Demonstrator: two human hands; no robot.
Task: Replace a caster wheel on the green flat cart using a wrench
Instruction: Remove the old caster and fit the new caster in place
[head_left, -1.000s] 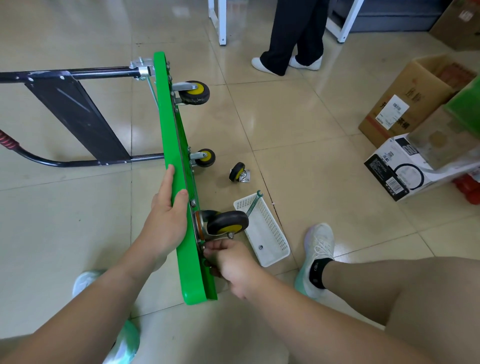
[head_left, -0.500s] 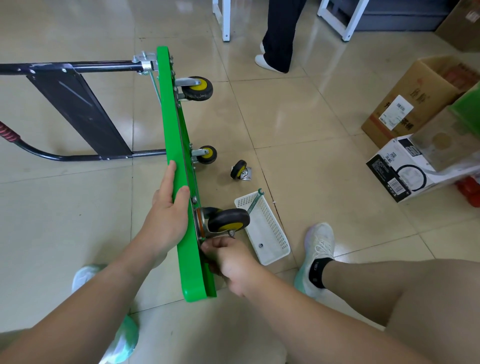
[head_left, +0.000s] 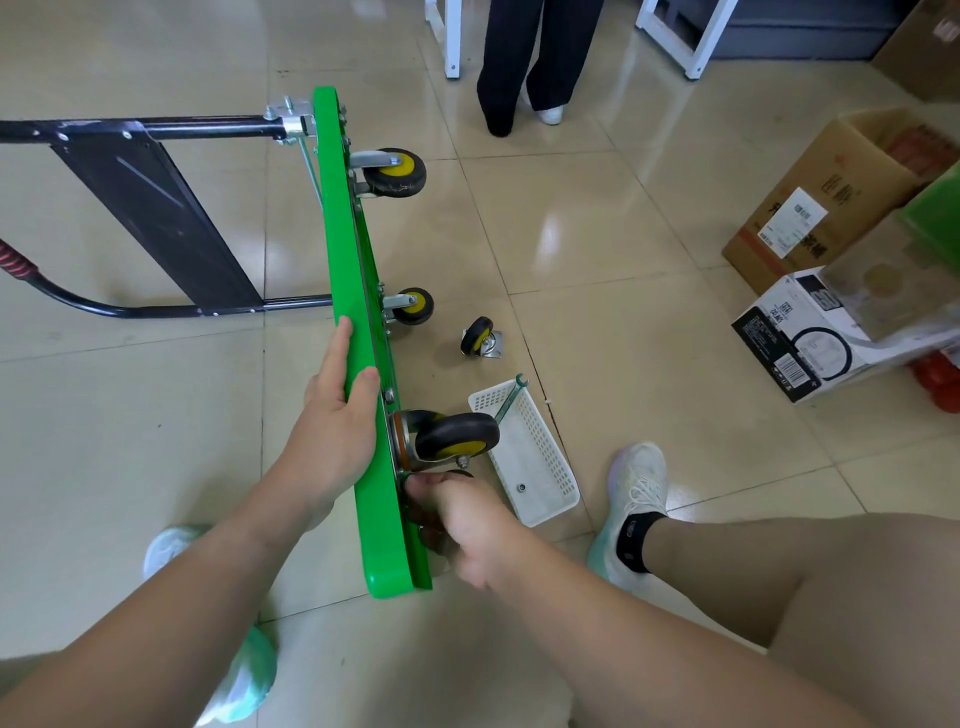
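Green flat cart (head_left: 337, 208) stands on its long edge on the tiled floor. The left hand (head_left: 337, 436) clamps round its upper rim, thumb across the edge. The right hand (head_left: 462, 519) sits curled at the mount of the near black, yellow-hubbed caster wheel (head_left: 457, 434); we cannot tell what it pinches. The metal wrench (head_left: 509, 400) leans in the white perforated plastic basket (head_left: 545, 467). A small loose caster (head_left: 478, 335) lies on the floor nearby.

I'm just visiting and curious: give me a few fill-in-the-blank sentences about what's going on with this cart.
1. The left hand grips the top edge of the ___ cart.
2. The wrench leans in the white ___.
3. A loose caster wheel lies on the ___, apart from the cart.

Missing words: green; basket; floor.
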